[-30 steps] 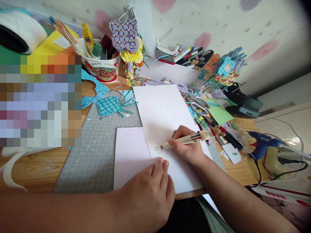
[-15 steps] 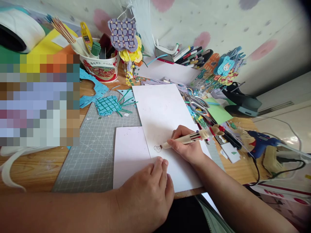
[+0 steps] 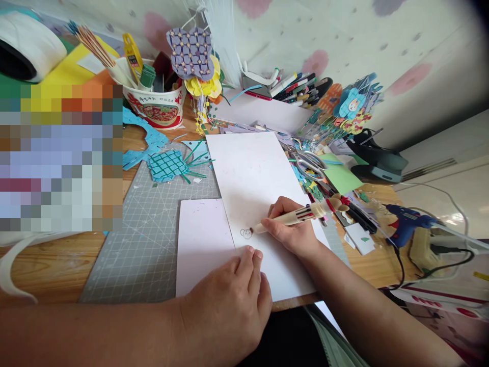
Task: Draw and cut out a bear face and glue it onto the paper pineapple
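My right hand [image 3: 292,229] grips a thick cream multicolour pen [image 3: 298,217], its tip resting on a small pencilled doodle [image 3: 246,233] on a white sheet of paper [image 3: 252,173]. My left hand [image 3: 233,300] lies on the near edge of that sheet, fingers together and pressed flat on it, holding nothing. A second, pale lilac sheet [image 3: 202,244] lies partly under the white one, to the left. Both sheets rest on a grey cutting mat [image 3: 153,234].
A paper cup of tools [image 3: 153,102] stands at the back left, teal woven paper [image 3: 168,165] beside the mat. Scissors [image 3: 309,163], a green note [image 3: 342,178], pens [image 3: 298,86], paper flowers [image 3: 351,107] and a blue glue gun [image 3: 407,224] crowd the right side.
The pen tip has shifted very slightly at the doodle. The view has drifted a little; both hands stay where they were.
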`<state>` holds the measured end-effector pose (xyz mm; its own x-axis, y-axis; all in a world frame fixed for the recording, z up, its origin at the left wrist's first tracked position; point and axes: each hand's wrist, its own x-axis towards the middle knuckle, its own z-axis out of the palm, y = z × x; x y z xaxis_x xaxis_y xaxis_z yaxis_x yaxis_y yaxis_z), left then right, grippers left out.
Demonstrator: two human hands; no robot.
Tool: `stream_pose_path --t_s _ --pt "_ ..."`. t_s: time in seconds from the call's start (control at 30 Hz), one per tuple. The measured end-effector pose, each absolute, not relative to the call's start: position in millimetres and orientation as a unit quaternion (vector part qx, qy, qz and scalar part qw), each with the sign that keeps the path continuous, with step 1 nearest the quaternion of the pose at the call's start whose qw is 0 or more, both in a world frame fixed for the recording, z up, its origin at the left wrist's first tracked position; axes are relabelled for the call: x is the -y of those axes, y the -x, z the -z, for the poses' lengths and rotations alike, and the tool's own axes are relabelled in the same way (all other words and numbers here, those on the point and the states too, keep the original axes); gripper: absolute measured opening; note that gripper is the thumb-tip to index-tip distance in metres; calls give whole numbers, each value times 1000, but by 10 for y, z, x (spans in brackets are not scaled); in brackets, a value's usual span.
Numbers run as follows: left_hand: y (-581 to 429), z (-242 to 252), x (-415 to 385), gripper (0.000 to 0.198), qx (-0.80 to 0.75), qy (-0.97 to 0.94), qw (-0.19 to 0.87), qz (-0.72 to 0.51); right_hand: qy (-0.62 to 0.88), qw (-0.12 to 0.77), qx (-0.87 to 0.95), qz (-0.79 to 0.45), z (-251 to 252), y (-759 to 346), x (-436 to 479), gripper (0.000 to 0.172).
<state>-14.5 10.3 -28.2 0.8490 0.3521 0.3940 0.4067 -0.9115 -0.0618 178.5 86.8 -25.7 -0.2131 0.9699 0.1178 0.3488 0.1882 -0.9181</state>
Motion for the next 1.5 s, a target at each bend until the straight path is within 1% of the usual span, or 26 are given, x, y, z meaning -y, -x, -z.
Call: stream_pose_path --t_s 0.33,0.57,1.23,1.5 --pt "142 261 -109 32 204 957 75 193 494 385 664 -408 283 -1790 -864 30" --pt "137 280 -104 36 204 956 76 196 490 382 665 -415 286 -1789 -865 30" --pt "139 263 -107 32 199 958 77 192 477 391 672 -409 265 -1769 -874 29" --pt "142 272 -108 36 198 958 74 192 474 397 673 -405 308 -1784 -865 28"
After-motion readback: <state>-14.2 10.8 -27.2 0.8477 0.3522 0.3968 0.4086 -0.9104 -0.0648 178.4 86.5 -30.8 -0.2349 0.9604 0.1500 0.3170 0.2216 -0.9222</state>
